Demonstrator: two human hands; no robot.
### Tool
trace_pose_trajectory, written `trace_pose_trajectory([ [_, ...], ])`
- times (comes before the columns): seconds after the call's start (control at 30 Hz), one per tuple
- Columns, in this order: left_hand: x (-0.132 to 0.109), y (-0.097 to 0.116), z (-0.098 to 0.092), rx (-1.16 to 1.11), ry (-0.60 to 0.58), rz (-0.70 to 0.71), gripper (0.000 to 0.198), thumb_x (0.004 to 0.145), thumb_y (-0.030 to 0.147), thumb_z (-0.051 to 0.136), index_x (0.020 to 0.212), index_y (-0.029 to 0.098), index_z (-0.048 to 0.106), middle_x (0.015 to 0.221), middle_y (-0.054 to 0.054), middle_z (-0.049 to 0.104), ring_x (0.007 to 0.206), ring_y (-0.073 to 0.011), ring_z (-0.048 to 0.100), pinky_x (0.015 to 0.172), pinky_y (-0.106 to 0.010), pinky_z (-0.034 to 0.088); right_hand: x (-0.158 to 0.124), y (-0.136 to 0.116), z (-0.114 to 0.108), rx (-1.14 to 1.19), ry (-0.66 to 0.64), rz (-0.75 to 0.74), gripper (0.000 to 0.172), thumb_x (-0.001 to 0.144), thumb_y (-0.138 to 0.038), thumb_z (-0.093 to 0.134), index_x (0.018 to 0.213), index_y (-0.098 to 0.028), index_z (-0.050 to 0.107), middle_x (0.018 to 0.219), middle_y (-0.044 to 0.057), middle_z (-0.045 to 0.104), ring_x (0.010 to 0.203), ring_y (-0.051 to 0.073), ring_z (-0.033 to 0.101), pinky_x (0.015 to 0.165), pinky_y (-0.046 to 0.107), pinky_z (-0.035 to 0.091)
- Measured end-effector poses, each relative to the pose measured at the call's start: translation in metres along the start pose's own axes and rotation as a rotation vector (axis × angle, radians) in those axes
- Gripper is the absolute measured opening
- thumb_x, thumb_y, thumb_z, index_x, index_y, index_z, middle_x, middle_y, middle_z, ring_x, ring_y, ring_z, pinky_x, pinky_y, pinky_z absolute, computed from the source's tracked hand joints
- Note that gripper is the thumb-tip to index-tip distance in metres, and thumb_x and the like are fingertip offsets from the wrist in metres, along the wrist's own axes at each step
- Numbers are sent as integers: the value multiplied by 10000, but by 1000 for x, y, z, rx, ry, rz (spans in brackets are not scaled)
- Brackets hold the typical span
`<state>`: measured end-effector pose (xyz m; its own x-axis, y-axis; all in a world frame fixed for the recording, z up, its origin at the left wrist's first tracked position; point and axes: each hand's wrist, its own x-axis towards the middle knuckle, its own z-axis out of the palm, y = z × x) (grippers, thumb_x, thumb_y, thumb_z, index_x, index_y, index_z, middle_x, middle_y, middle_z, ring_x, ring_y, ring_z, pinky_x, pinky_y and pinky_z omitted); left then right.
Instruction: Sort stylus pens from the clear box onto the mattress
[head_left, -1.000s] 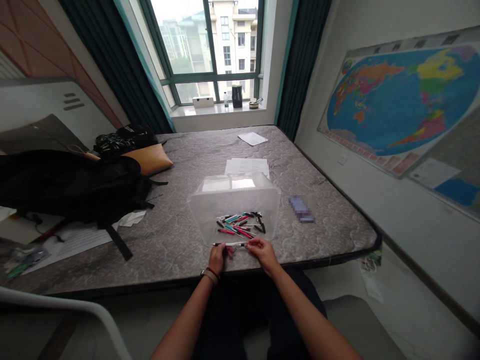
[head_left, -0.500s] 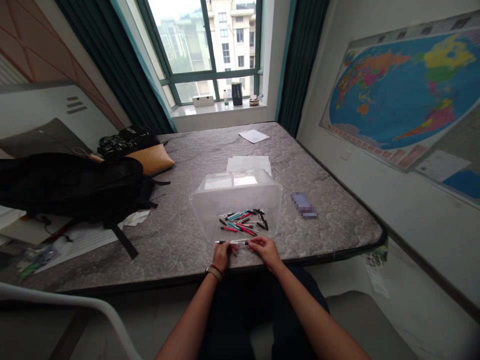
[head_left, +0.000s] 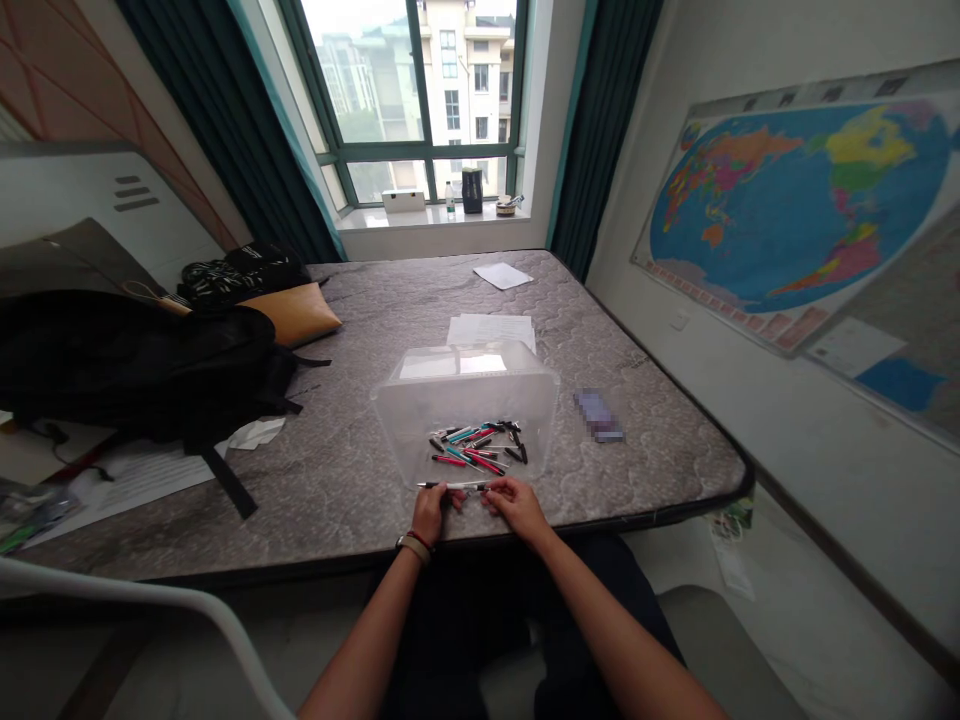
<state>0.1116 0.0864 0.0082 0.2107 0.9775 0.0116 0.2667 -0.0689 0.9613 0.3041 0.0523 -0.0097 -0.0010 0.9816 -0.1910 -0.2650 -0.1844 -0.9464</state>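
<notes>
A slim white pen with black ends (head_left: pixel 470 487) lies level between my two hands, just in front of the near side of a translucent plastic box (head_left: pixel 390 415). My left hand (head_left: pixel 429 515) is closed around the pen's left part, with a dark tip sticking out past the fingers. The fingertips of my right hand (head_left: pixel 519 510) pinch the pen's right end, partly hiding it. Inside the box lies a loose heap of pens (head_left: pixel 480 447) in red, teal, black and white.
The box stands on a grey patterned mattress (head_left: pixel 322 500). Printed sheets (head_left: pixel 491 328) lie behind it, and a blurred phone-like object (head_left: pixel 598 415) is to its right. On the left are a black backpack (head_left: pixel 150 375) and a tan pouch (head_left: pixel 292 312). A white curved rail (head_left: pixel 187 600) crosses the lower left.
The whole view has shifted slightly, moving the box and hands a little left in the picture. Both hands keep nearly the same hold on the pen.
</notes>
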Motion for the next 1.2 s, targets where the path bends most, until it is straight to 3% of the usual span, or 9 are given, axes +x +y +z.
trace_pose_trajectory([
  [0.13,-1,6,-2,27,-11,18,543,923,368,261,626,188,679,639,-79,704,699,-203,667,789,-351,507,0,4,1,-56,-15,8,441,635,-515,775,871,-166,643,807,56,721,750,227,715,554,266,532],
  [0.33,-1,7,-2,52,-1,25,550,924,367,258,628,192,687,649,-81,707,717,-209,669,796,-360,505,2,1,4,-200,-64,-8,431,788,-586,600,799,-155,596,753,42,687,616,141,671,491,207,494],
  [0.53,-1,-2,-1,22,-11,18,520,920,384,288,663,199,701,682,-76,723,727,-212,676,805,-357,504,3,-4,-1,-152,-193,80,415,758,-508,670,981,-201,501,896,41,704,651,155,693,470,199,480],
  [0.7,0,-2,0,6,0,14,528,926,372,282,683,184,711,663,-70,720,722,-211,674,816,-360,494,3,-1,-1,-186,-195,66,385,810,-554,593,887,-197,473,820,15,689,606,133,676,465,188,459],
  [0.93,-1,1,-2,-30,-18,6,529,928,373,293,674,178,713,662,-73,715,708,-206,666,803,-349,486,6,-2,3,-271,-221,102,508,842,-691,420,768,-190,453,590,-10,640,437,109,594,409,182,402],
  [1.1,-1,1,-2,-31,-15,8,527,929,361,280,705,168,716,655,-69,713,707,-201,666,793,-336,492,6,-3,1,-230,-225,97,483,810,-675,518,922,-211,442,823,-7,683,480,95,621,418,176,419],
  [1.2,-1,1,-2,-11,-16,23,514,924,350,290,686,170,707,656,-70,713,709,-198,667,794,-331,491,7,-1,-1,-223,-246,93,486,789,-668,555,886,-205,441,791,-9,676,495,99,627,429,178,430],
])
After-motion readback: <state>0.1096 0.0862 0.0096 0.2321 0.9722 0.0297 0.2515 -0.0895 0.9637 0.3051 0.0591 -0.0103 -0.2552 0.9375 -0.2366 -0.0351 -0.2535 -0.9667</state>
